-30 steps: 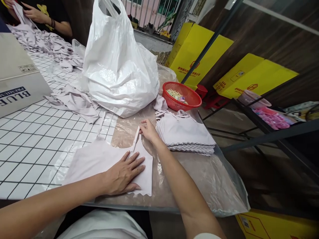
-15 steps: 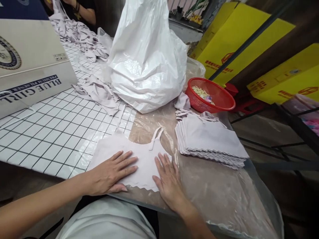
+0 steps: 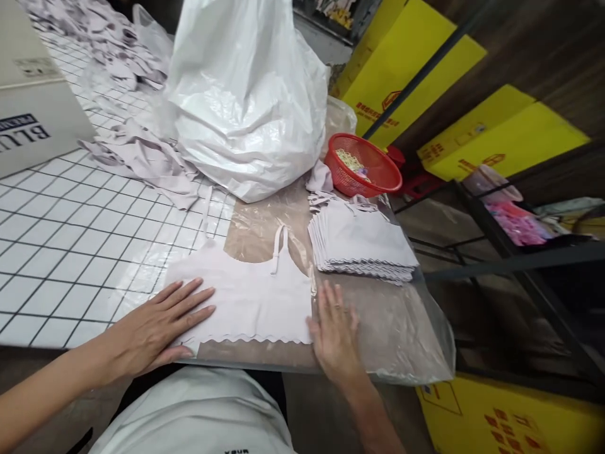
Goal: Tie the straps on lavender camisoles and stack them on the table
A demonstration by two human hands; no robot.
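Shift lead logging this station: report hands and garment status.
Left hand flat on garment's left side; right hand at its right edge. Garment spread flat, scalloped hem nearest. Nothing lying on it but left hand.

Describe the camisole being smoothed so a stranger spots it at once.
Start at the big white plastic bag. Nearer the wearer, the left hand rests on a pale camisole with a wavy hem. Unlike the garment stack to its right, it lies singly, spread flat.
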